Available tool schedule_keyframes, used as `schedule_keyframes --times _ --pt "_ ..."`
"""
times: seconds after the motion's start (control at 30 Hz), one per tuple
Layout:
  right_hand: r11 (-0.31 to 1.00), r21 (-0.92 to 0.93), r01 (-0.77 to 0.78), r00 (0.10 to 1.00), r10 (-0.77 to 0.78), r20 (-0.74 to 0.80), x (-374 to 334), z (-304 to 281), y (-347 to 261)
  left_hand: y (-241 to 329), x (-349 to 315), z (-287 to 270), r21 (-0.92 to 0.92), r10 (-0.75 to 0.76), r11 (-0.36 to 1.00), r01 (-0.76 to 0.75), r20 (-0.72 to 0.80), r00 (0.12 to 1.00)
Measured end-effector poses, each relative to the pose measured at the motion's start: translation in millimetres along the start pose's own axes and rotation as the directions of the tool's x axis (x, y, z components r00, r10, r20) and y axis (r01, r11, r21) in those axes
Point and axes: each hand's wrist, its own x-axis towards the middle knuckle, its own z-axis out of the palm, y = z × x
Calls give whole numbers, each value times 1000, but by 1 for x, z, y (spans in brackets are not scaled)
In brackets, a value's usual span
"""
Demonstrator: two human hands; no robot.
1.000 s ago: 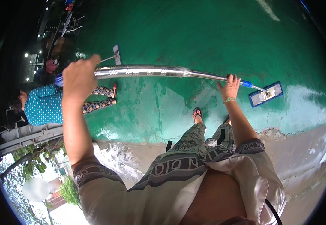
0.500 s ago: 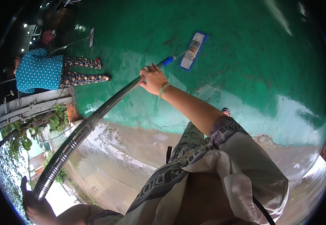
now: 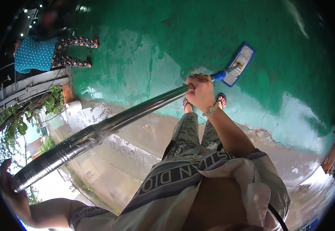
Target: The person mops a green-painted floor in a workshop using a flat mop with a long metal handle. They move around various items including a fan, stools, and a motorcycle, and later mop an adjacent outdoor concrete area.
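A flat mop with a long shiny metal pole [image 3: 109, 129] slants across the view from lower left to upper right. My right hand [image 3: 201, 91], with a beaded bracelet at its wrist, is closed round the pole just above its blue joint. At the lower left, my left hand [image 3: 16, 198] holds the top end of the pole against its palm, with one digit sticking up. The rectangular mop head [image 3: 239, 64], white-backed with a blue fringe, lies on the wet green floor [image 3: 175, 38], beyond my feet.
At the far left a person in a blue dotted top [image 3: 34, 54] stands bent forward beside a pale low ledge [image 3: 28, 86]. Leafy branches [image 3: 19, 115] hang below it. My feet in flip-flops [image 3: 222, 101] stand near the cracked edge between the green floor and a brown wall [image 3: 144, 134].
The mop head has moved right and a little toward me. My right hand went right with it, and the pole lies flatter across the view. Both my feet now show.
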Motion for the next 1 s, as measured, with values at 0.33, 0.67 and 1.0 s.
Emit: schedule_keyframes --times 0.33,0.67,1.0 --pt "824 -326 -463 879 381 -286 -158 -18 103 163 21 185 25 399 915 -402 -201 895" --pt "930 -325 -173 984 151 -92 -212 208 -12 -39 -181 315 157 32 987 -15 -106 994" --pt "989 145 -23 889 -46 455 -244 359 -165 -104 -385 238 393 -54 909 142 -227 972"
